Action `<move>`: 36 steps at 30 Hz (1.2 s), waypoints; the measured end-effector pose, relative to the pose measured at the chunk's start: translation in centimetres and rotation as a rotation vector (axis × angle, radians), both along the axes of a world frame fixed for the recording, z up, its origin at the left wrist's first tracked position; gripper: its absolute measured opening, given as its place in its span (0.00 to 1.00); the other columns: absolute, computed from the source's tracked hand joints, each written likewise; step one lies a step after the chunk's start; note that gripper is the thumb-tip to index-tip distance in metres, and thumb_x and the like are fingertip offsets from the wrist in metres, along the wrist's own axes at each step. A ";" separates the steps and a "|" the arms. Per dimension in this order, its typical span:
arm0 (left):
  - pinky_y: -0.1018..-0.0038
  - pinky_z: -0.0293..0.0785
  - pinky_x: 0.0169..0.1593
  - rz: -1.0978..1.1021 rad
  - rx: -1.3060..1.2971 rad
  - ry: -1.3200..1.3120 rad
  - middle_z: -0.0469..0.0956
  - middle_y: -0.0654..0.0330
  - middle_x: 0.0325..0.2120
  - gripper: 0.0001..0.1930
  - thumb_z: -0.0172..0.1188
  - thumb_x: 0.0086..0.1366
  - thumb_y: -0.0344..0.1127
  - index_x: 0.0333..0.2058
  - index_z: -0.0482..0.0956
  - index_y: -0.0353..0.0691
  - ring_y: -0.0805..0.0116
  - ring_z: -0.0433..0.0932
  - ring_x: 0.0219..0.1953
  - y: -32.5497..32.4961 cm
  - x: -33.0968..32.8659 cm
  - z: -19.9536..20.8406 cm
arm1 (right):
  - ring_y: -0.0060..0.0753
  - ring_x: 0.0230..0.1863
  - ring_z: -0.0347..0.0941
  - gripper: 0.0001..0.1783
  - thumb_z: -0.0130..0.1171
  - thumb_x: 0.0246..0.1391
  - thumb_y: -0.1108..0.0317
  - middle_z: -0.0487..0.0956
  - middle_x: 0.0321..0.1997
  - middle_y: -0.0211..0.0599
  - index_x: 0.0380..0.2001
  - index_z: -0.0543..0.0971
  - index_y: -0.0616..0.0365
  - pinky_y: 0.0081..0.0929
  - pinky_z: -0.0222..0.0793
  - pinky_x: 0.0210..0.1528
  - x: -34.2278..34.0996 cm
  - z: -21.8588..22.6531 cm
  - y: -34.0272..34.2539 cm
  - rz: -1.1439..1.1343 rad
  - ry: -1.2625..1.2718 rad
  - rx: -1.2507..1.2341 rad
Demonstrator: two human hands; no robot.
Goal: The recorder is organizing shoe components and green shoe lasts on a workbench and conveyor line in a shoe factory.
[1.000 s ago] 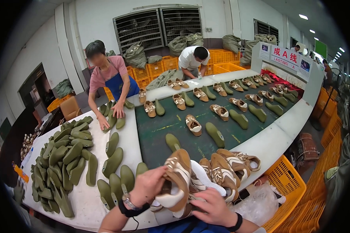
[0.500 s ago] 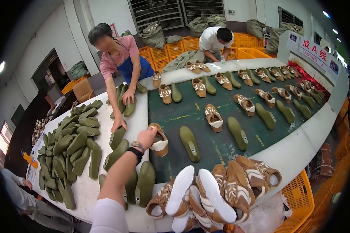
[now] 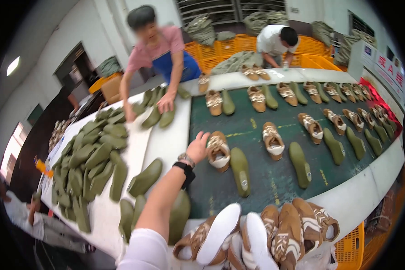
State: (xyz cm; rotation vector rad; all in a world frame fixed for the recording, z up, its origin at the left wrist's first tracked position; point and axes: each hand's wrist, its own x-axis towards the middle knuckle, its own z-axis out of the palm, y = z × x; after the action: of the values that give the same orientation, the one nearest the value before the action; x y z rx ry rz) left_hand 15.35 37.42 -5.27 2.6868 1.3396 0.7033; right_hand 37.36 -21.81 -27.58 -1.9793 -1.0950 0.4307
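Observation:
My left hand (image 3: 199,147) reaches over the green belt, its fingers stretched out at the left side of a brown sneaker (image 3: 218,152) with white stripes. Nothing is gripped; whether the fingertips still touch the shoe is hard to tell. That sneaker stands upright, toe away from me, next to a green shoe last (image 3: 240,172). Further right stand another brown sneaker (image 3: 272,141) and another green last (image 3: 300,165). My right hand is out of view. Nearest me lies a heap of brown sneakers (image 3: 287,234), some showing white soles.
A big pile of green lasts (image 3: 90,157) covers the white table on the left, with loose lasts (image 3: 146,177) under my forearm. Across the table a co-worker in a blue apron (image 3: 177,67) handles lasts. Another person (image 3: 276,45) bends at the back. An orange crate (image 3: 350,247) stands lower right.
My left hand has set the sneaker down on the belt beside a last and let go. The co-worker's hand has drawn a last back toward the pile. The view has shifted.

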 end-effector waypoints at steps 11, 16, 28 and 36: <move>0.68 0.71 0.46 0.007 -0.531 0.012 0.75 0.49 0.38 0.21 0.58 0.55 0.41 0.47 0.70 0.38 0.55 0.75 0.42 -29.1 -21.9 8.0 | 0.55 0.29 0.73 0.15 0.53 0.44 0.63 0.77 0.26 0.55 0.31 0.75 0.64 0.41 0.68 0.31 0.5 -0.3 -0.5 0.059 0.041 -0.433; 0.67 0.69 0.49 0.027 -0.380 -0.069 0.73 0.51 0.43 0.21 0.59 0.56 0.39 0.48 0.69 0.40 0.54 0.72 0.46 -40.5 -22.9 2.6 | 0.51 0.30 0.74 0.17 0.51 0.37 0.72 0.78 0.28 0.52 0.35 0.76 0.63 0.37 0.70 0.35 0.6 -2.4 -1.0 0.037 -0.080 -0.511; 0.65 0.67 0.49 -0.010 -0.104 -0.031 0.72 0.51 0.41 0.23 0.60 0.52 0.44 0.45 0.71 0.40 0.51 0.68 0.48 -32.9 -16.6 2.7 | 0.45 0.31 0.74 0.16 0.52 0.39 0.75 0.78 0.29 0.49 0.37 0.75 0.62 0.34 0.70 0.36 1.1 -4.8 -1.4 0.046 0.007 -0.343; 0.43 0.39 0.60 0.540 -0.246 0.114 0.69 0.51 0.49 0.31 0.61 0.46 0.55 0.46 0.72 0.42 0.49 0.57 0.58 -28.5 -14.8 -3.6 | 0.50 0.38 0.73 0.21 0.54 0.38 0.72 0.77 0.34 0.52 0.42 0.73 0.58 0.37 0.69 0.42 -0.1 -1.9 -1.0 -0.028 0.048 -0.484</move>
State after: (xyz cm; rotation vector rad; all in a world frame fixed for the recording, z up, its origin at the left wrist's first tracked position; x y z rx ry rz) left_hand 0.53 8.91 -8.87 2.2110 2.0590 0.3782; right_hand 37.26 -22.76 -29.46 -2.3823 -0.9950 0.7823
